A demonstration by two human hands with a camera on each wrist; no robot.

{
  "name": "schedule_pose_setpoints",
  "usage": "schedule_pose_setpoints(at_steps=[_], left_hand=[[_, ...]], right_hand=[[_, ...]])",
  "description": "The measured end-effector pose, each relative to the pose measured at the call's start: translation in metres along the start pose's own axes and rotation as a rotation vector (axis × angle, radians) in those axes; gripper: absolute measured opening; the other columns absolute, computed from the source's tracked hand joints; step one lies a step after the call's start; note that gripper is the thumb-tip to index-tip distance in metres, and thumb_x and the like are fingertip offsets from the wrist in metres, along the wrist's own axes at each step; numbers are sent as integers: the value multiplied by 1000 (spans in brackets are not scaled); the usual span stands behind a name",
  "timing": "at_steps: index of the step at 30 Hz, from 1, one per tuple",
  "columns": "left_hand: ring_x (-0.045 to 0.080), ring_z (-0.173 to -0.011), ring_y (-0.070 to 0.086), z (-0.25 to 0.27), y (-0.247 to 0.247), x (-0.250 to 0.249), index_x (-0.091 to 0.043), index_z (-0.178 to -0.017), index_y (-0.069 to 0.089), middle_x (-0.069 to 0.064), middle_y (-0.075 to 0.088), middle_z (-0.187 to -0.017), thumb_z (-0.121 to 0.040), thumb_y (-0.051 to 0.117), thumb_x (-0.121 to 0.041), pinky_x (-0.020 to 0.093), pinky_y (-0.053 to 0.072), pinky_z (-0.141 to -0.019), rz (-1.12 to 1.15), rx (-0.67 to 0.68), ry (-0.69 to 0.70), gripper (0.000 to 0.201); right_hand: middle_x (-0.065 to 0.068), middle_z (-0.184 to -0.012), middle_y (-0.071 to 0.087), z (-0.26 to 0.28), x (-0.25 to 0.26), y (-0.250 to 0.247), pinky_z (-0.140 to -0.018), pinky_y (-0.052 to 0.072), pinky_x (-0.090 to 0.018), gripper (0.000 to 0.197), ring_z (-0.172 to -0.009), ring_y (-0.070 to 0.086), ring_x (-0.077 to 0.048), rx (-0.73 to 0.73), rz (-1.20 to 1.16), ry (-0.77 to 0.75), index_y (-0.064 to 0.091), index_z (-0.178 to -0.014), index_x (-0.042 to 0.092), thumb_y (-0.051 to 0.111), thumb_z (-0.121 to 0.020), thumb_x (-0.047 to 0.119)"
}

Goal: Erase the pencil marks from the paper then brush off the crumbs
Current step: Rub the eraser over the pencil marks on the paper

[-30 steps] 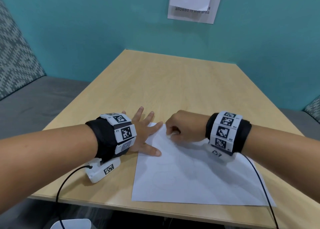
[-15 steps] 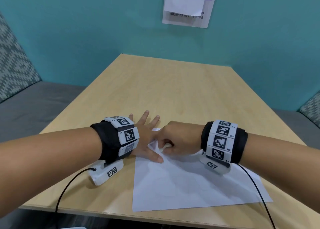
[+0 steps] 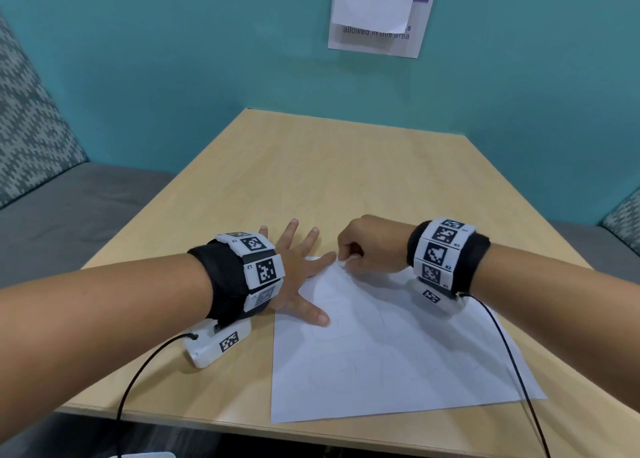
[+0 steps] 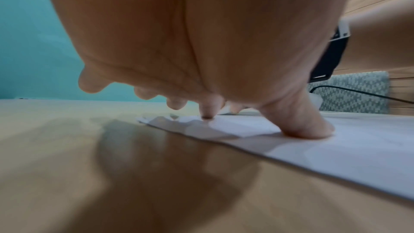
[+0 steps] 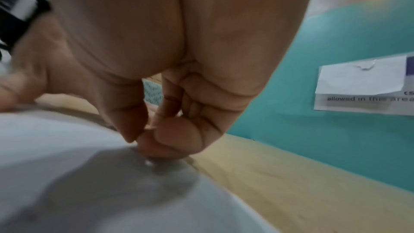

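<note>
A white paper (image 3: 398, 353) with faint pencil lines (image 3: 377, 319) lies on the wooden table (image 3: 329, 180) near its front edge. My left hand (image 3: 304, 274) is spread flat at the sheet's far left corner, its thumb (image 4: 309, 127) and index finger pressing the paper (image 4: 347, 148) down. My right hand (image 3: 349, 253) is curled at the sheet's far edge, just right of the left index fingertip. It pinches a small white eraser (image 3: 346, 261) against the paper; in the right wrist view only the eraser's tip (image 5: 149, 162) shows under the fingers, on the paper (image 5: 67, 166).
The table's front edge (image 3: 242, 426) runs just below the paper. Grey bench seats (image 3: 69, 215) flank the table on both sides. A teal wall (image 3: 207, 59) with a paper notice (image 3: 377, 18) stands behind. Cables trail from both wrist cameras.
The right hand rubbed toward the left index finger and back out to the right along the paper's far edge. The left hand stayed pressed flat. The head view tilted slightly.
</note>
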State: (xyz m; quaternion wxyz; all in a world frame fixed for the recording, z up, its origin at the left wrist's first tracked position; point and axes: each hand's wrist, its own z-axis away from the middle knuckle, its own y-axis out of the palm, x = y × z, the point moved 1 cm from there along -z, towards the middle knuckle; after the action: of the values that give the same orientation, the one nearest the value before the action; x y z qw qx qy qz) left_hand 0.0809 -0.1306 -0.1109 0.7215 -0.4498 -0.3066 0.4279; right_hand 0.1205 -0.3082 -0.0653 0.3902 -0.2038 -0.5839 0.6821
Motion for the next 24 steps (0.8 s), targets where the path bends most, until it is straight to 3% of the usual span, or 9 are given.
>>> schedule_pose_setpoints(at_steps=[5,9,11,15,18,20,24], left_hand=[[37,-141,-38,0,-1,0,-54,-148,-19,2,-31,-161,-69,48,-90,75,-10,-108,11,9,22,110],[35,-141,-38,-1,0,1,-50,-150,-20,0,-31,-161,-68,46,-92,74,-8,-108,10,13,-4,114],[35,-141,-39,-1,0,1,-50,-149,-21,-1,-31,-161,-68,46,-91,74,-8,-108,13,18,-6,114],[38,-141,-37,-2,0,0,-51,-150,-18,2,-29,-162,-69,46,-91,76,-8,-108,3,15,7,110],[36,-142,-38,-1,-1,1,-50,-149,-22,0,-30,-161,-68,46,-91,74,-8,-109,12,31,-2,113],[35,-142,-38,-1,-1,1,-48,-150,-22,-1,-31,-161,-68,45,-92,74,-8,-109,13,35,-11,114],[37,-142,-37,-3,2,2,-48,-150,-21,1,-30,-162,-68,43,-93,75,-7,-108,-5,28,6,113]], right_hand=[[2,-74,67,19,33,17,-63,50,-27,15,-59,55,-10,113,-33,-149,70,-89,12,56,-83,13],[1,-80,69,8,5,0,-71,55,-34,13,-69,60,-16,21,7,-32,70,-90,13,59,-83,16],[1,-76,67,8,7,2,-69,55,-36,11,-66,58,-16,3,19,-33,69,-84,12,58,-83,14],[5,-61,57,26,42,19,-56,43,-26,19,-53,48,-11,106,-24,-170,53,-66,21,55,-82,11],[2,-69,64,15,16,5,-60,47,-28,8,-60,55,-18,36,31,-79,60,-75,10,56,-82,10],[1,-72,65,12,5,0,-62,47,-30,12,-63,55,-18,-15,35,-30,67,-81,9,55,-83,11],[-6,-57,56,27,37,20,-55,45,-36,17,-51,45,-21,78,22,-155,54,-63,10,50,-80,8]])
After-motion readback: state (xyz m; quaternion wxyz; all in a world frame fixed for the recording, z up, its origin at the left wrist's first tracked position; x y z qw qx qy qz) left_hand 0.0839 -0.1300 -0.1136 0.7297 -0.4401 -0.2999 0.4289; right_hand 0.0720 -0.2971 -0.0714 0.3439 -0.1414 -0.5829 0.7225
